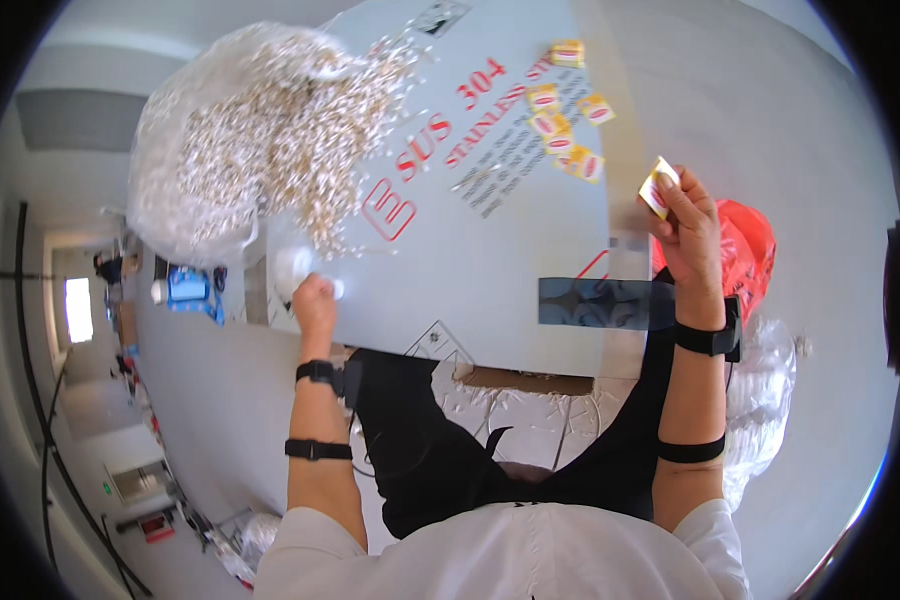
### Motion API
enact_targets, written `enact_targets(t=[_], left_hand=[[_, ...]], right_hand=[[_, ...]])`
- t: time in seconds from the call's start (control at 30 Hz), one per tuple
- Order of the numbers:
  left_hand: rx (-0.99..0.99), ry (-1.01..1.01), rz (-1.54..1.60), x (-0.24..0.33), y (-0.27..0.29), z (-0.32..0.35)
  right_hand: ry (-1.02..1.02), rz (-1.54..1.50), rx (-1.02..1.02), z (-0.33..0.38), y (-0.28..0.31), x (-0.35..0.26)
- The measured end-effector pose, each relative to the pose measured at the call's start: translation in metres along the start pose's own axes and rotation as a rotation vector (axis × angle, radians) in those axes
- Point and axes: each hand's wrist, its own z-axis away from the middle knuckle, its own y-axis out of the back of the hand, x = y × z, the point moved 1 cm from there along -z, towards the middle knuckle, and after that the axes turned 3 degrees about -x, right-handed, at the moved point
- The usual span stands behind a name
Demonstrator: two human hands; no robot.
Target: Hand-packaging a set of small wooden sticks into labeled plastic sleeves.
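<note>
My right hand is raised past the table's right edge, pinching a small yellow-and-white card between thumb and fingers. Near the table's left front edge, my left hand is closed around a whitish, see-through object, perhaps a small plastic container; my fingers hide much of it. Just beyond that hand, a large heap of cotton swabs spills from a clear plastic bag onto the tabletop. Several more yellow-and-white cards lie scattered at the far right of the table.
The grey tabletop carries red print and a dark rectangular patch. Beside my right leg are a red plastic bag and a clear bag with packed contents. A cardboard box edge shows below the table, with swabs scattered around it.
</note>
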Motion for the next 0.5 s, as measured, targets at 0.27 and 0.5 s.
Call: enact_targets(t=[0.27, 0.5], left_hand=[[0.194, -0.052, -0.325, 0.054, 0.04, -0.001], [-0.521, -0.059, 1.008, 0.325, -0.009, -0.027]], right_hand=[[-0.104, 0.012, 0.016, 0.004, 0.012, 0.008], [-0.069, 0.083, -0.064, -0.002, 0.002, 0.016]])
